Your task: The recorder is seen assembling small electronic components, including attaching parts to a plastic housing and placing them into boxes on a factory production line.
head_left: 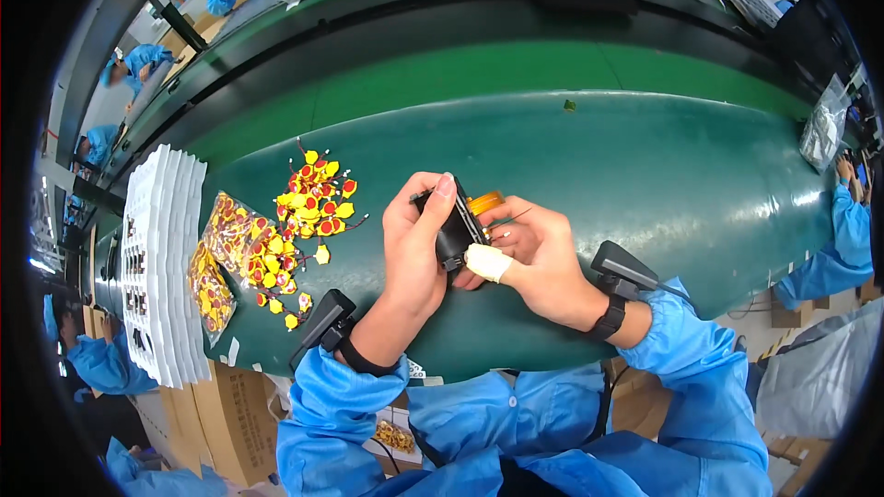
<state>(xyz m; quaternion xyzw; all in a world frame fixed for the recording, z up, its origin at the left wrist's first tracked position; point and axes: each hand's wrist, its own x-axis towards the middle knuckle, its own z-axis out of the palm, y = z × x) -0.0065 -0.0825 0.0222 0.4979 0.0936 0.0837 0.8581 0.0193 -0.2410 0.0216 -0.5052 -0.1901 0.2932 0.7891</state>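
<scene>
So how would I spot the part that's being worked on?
Start at the green conveyor belt. Above its near edge the left hand and right hand meet around a small black blocky part: the only dark piece, unlike the loose yellow-and-red tabs.

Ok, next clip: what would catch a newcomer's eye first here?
Probably the pile of yellow and red parts on the green table, left of the hands. At centre, the left hand and right hand together hold a small black part. A stack of white trays sits far left.
</scene>
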